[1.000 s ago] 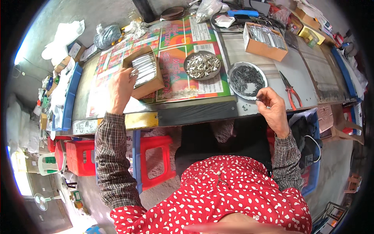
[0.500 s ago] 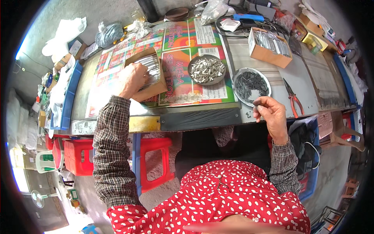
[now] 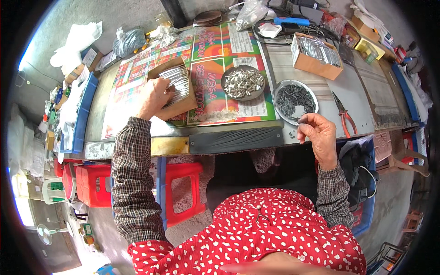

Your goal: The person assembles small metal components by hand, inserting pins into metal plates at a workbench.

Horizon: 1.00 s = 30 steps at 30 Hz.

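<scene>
My left hand (image 3: 153, 97) is at the left side of an open cardboard box (image 3: 184, 108) of thin silver rods (image 3: 178, 79). Its fingers are curled together over the rods, and what they grip is hidden. Near the table's front edge, my right hand (image 3: 321, 136) is closed in a pinch just off the rim of a white bowl (image 3: 276, 98) of small dark strips (image 3: 293, 98). Whatever sits between that thumb and finger is too small to make out. Between the hands, a dark round dish (image 3: 250, 97) holds many short silver metal tubes (image 3: 243, 81).
Red-handled pliers (image 3: 344, 115) lie right of the white bowl. Farther back is a second cardboard box (image 3: 316, 66) of silver rods. Printed cardboard (image 3: 211, 50) covers part of the table. A blue-handled tool (image 3: 292, 21) and cables lie at the back.
My left hand has shifted slightly at the box, its fingers still curled. My right hand stays pinched beside the white bowl, almost unmoved.
</scene>
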{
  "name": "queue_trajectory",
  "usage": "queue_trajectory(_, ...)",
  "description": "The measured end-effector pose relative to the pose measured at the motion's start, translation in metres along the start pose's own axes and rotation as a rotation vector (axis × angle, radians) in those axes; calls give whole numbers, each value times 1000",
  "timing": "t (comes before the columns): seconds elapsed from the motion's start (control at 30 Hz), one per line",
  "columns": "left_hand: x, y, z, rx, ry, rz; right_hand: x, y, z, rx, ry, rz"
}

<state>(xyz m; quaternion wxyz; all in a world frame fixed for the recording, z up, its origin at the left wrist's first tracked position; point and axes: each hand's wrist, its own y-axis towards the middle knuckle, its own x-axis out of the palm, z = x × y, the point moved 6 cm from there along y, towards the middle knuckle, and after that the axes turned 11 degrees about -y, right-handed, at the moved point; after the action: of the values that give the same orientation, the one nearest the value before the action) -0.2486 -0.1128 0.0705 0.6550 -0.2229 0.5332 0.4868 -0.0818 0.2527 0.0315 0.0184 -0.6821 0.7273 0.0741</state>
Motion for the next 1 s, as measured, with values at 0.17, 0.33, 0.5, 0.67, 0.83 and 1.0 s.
queue_trajectory(0.17, -2, 4, 3, -81, 35, -59, 0, -1, -1, 1, 5, 36)
queue_trajectory(0.33, -3, 4, 1, -71, 31, -72, 0, -2, -1, 7, 4, 39)
queue_trajectory(0.5, -1, 5, 3, -96, 35, -92, 1, -3, 1, 15, 5, 25)
queue_trajectory(0.67, -3, 1, 4, -28, 56, 16, 2, -5, -1, 31, -4, 39)
queue_trajectory(0.83, -4, 4, 3, -15, 76, -37, 2, -4, -2, 8, -10, 21)
queue_trajectory(1.0, -8, 2, 11, 11, 55, 17, 3, -6, -1, 14, -11, 17)
